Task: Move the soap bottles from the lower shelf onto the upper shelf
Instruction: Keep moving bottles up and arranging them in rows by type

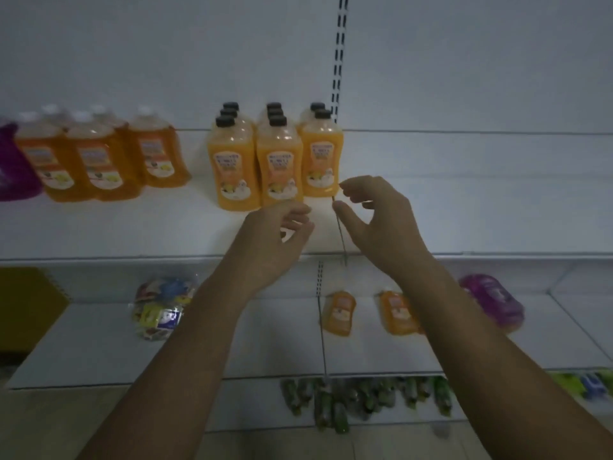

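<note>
**Both hands empty in front of the upper-shelf bottles**

Head view. I see both arms reaching up from 6 o'clock toward the middle of the picture. The left hand [278,232] is half open, its fingers loosely curved, and it holds nothing. The right hand [374,217] is also half open, with thumb and fingers apart in a C shape, and it grips nothing. The two hands are near each other, just above the front part of the upper shelf [132,227].

At 12 o'clock from the hands stands a group of soap bottles [280,167] on the upper shelf, upright, in three short rows going back. They are filled with cloudy yellow-orange liquid and have black caps and a pale label with small pictures; the print is too blurred for me to read. The right fingertips are just beside the bottle at the right end of the group.

On the lower shelf [265,343], at 6 o'clock from the hands, two more soap bottles of this kind are visible: one [340,312] between the forearms, another [399,312] partly behind the right forearm.

At 9 o'clock on the upper shelf are darker orange bottles with white caps [96,161]. On the lower shelf I see a bag of colourful items [159,307] at 8 o'clock and a purple pack [491,303] at 4 o'clock.
</note>
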